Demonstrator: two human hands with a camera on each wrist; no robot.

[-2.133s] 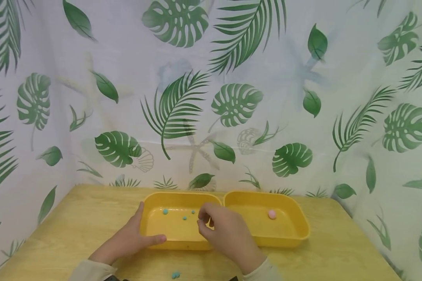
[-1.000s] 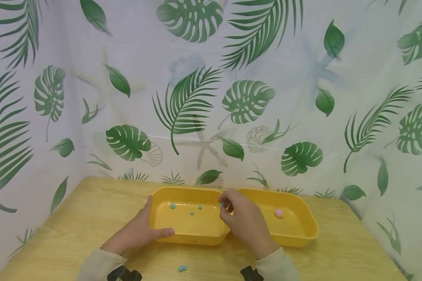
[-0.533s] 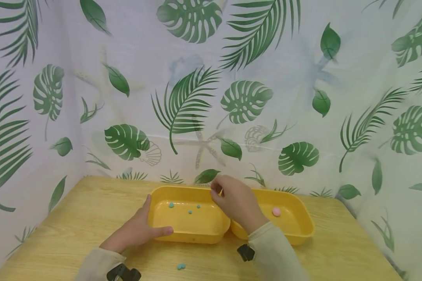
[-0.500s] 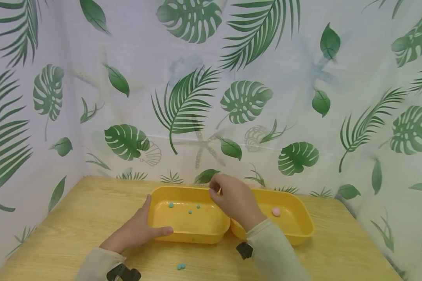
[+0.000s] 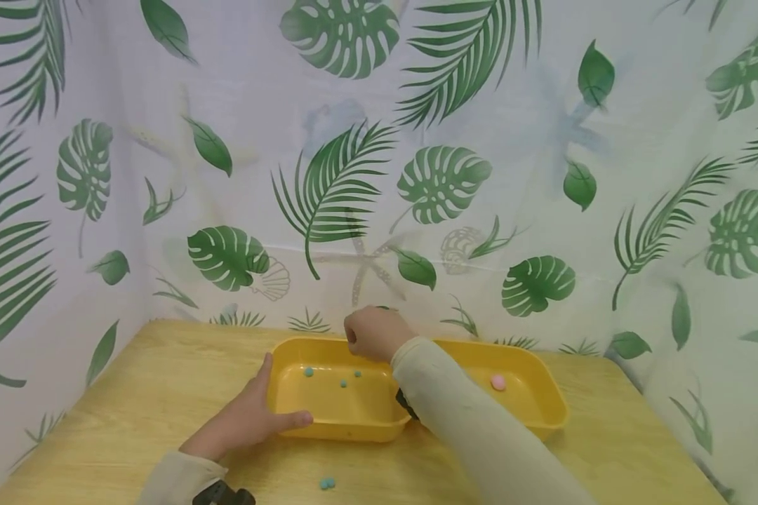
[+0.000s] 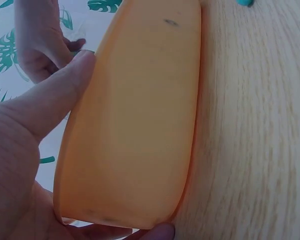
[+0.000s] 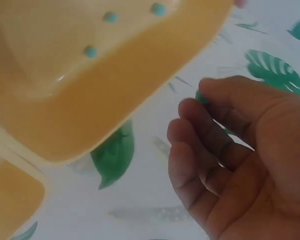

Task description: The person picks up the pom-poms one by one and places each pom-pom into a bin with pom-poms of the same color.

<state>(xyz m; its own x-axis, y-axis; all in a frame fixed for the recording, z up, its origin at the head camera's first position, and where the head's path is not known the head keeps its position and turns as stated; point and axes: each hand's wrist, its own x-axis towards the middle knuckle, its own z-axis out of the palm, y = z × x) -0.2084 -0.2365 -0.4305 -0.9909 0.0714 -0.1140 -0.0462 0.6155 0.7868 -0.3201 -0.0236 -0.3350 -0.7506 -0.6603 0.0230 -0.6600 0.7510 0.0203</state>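
In the head view my left hand (image 5: 246,415) grips the left end of the left yellow tray (image 5: 337,429), thumb along the front wall and fingers round the end. The left wrist view shows that thumb (image 6: 54,102) over the tray's rim. My right hand (image 5: 375,331) is above the back rim of the same tray. A small teal ball (image 7: 202,97) is pinched between its thumb and fingertip in the right wrist view; the head view hides it. Several teal balls lie inside the left tray, among them a larger one (image 5: 309,372) near the left end.
A second yellow tray (image 5: 546,421) adjoins on the right, with a pink ball (image 5: 498,382) in it. Two touching teal balls (image 5: 327,483) lie on the wooden table (image 5: 133,400) near the front. A leaf-print cloth (image 5: 354,175) hangs behind the table.
My right hand has moved from the trays' meeting edge back and leftward to the left tray's back rim, with its forearm now across the trays. The left hand keeps its grip.
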